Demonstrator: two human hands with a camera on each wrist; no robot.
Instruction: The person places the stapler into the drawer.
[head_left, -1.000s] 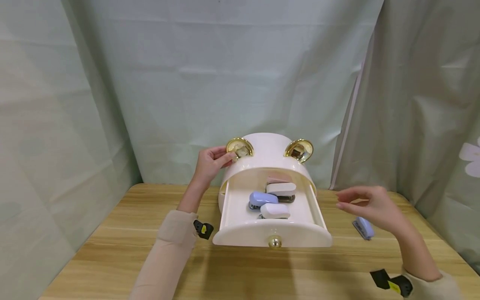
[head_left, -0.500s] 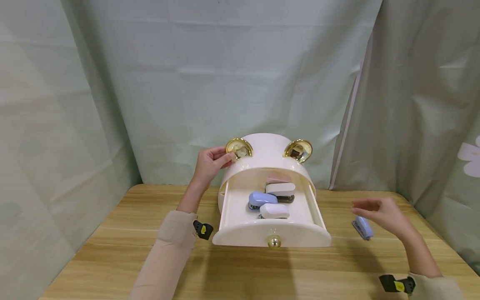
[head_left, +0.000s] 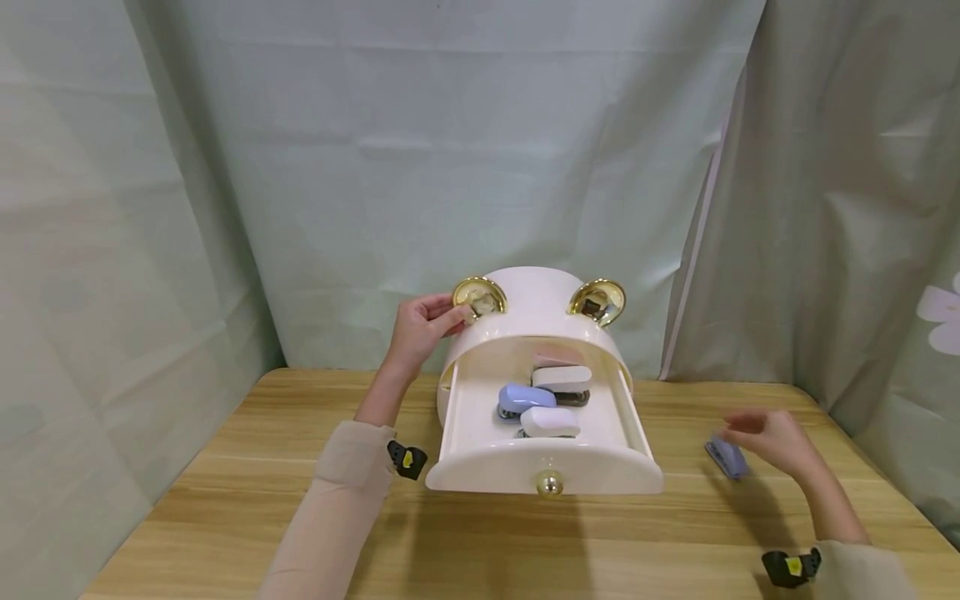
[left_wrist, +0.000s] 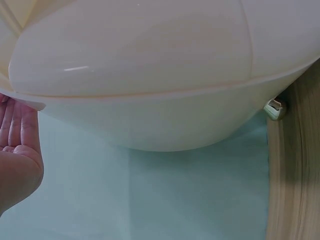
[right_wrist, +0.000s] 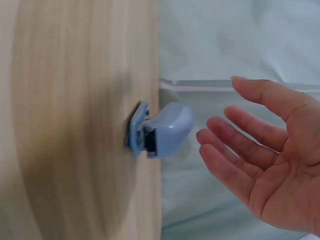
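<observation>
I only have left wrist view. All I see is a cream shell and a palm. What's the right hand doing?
Observer: The right hand is open, fingers straight, just short of a blue stapler lying on the wooden table. Not touching it yet.
Operator: Where's that stapler relative to the cream thing?
Observer: To the right of the cream drawer box, apart from it.
Operator: Is the drawer open?
Observer: Yes, the drawer is pulled out, with four small staplers inside: a blue one, two white and a pinkish one at the back.
Operator: And where on the box is my left hand?
Observer: The left hand rests its fingers at the left gold ear on top.
</observation>
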